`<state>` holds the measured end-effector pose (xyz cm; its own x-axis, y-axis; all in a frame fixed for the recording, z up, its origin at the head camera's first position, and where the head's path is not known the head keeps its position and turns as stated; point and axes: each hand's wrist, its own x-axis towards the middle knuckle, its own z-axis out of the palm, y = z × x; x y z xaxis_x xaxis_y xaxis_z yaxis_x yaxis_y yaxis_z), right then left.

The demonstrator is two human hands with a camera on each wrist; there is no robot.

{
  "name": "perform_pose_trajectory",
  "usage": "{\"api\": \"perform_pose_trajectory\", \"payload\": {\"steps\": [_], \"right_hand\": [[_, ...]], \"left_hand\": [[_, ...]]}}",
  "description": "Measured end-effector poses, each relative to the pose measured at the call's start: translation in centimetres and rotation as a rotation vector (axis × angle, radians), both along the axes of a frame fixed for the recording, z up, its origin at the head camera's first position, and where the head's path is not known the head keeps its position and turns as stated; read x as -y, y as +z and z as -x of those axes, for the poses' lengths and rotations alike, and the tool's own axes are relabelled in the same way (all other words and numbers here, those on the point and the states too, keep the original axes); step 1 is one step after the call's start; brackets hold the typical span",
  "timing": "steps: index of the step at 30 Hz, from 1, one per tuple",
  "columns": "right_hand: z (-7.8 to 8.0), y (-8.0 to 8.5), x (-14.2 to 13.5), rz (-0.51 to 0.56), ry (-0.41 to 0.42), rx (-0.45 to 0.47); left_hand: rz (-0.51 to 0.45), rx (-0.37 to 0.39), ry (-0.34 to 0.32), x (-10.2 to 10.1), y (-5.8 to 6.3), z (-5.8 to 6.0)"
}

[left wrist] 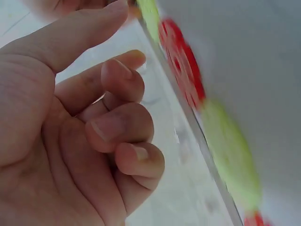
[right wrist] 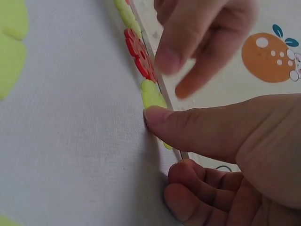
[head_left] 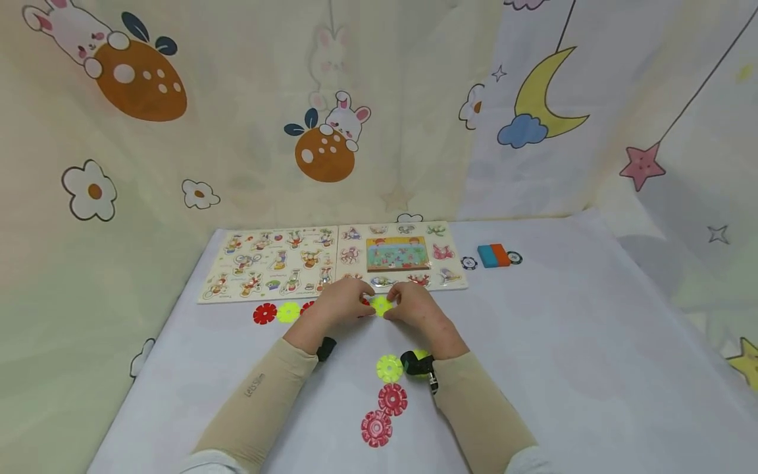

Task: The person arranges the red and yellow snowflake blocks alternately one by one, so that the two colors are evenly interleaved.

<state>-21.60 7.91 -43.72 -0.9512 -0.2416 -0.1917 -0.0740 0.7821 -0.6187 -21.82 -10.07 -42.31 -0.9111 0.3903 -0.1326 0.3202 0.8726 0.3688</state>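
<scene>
My right hand pinches a yellow-green flower-shaped disc, its thumb on the disc's edge in the right wrist view; the index fingertip is hidden there. The left hand is just left of that disc, its thumb and forefinger apart and the other fingers loosely bent, holding nothing visible. Beside the pinched disc lies a red flower disc, in a row of alternating red and yellow-green discs. Further left in this row are a yellow disc and a red one; the left arm partly covers the row.
Two picture puzzle boards lie behind the row, a small picture panel on one. An orange-and-blue block sits between two round chips. Nearer are a loose yellow disc, another under the right wrist, and red discs.
</scene>
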Motion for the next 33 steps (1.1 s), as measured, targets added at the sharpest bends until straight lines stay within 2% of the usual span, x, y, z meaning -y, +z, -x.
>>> {"api": "perform_pose_trajectory", "payload": {"steps": [4, 7, 11, 14, 17, 20, 23, 27, 33], "right_hand": [[-0.1, -0.5, 0.1, 0.002, 0.016, -0.001], [-0.2, -0.3, 0.3, -0.009, 0.036, 0.012], [-0.3, 1.2, 0.3, -0.009, 0.067, 0.033], [-0.9, 2.6, 0.1, -0.003, 0.142, 0.050], [-2.6, 3.5, -0.3, -0.009, 0.277, 0.066], [-5.5, 3.8, -0.8, -0.060, 0.417, 0.081], [-8.7, 3.6, -1.2, -0.134, 0.494, 0.121], [-11.2, 2.8, -1.2, -0.231, 0.533, 0.121], [-11.7, 2.5, -0.4, -0.329, 0.503, 0.074]], "left_hand": [[-0.002, 0.011, -0.042, -1.1, -0.9, -0.1], [-0.024, 0.018, -0.015, -1.1, -1.3, -0.2], [-0.072, 0.004, 0.003, -0.8, -1.5, 0.0], [-0.088, -0.003, -0.005, -0.7, -1.5, 0.2], [-0.092, 0.014, -0.009, -0.6, -1.5, 0.3], [-0.104, 0.034, -0.008, -0.7, -1.6, 0.2], [-0.111, 0.050, 0.000, -0.9, -1.7, 0.2], [-0.106, 0.061, 0.008, -1.0, -1.5, 0.2], [-0.121, 0.072, 0.005, -1.0, -1.3, 0.2]]}}
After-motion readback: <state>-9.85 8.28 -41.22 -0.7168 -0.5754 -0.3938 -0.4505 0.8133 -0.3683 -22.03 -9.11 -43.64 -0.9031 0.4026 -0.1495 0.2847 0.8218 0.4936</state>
